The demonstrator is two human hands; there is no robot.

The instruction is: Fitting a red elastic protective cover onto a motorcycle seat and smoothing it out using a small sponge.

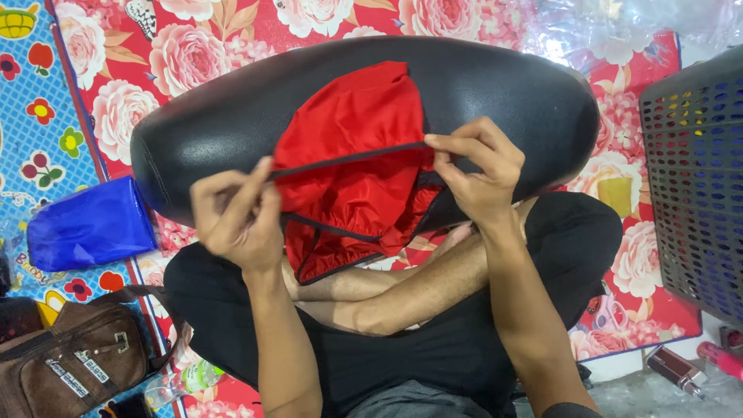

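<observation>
On the black seat [232, 116] lying crosswise over the lap, the red cover [352, 155] drapes toward the person, its black hem [348, 157] stretched left-right between 2 pinching hands, left hand [232, 213] and right hand [476, 170], equally near.

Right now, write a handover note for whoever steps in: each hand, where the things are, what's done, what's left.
Left hand: fingers pinch the dark edging strip of the red fabric cover at its left end.
Right hand: pinches the same strip at its right end, pulled taut between the two hands.
The red cover lies partly over the long black padded seat, which rests across the person's crossed legs on a floral mat.
Nearby: folded blue bag and brown bag on the left, dark perforated basket on the right.
Done: cover draped on the seat's middle.
Left: most of the seat is bare; the cover's lower part hangs bunched.
</observation>
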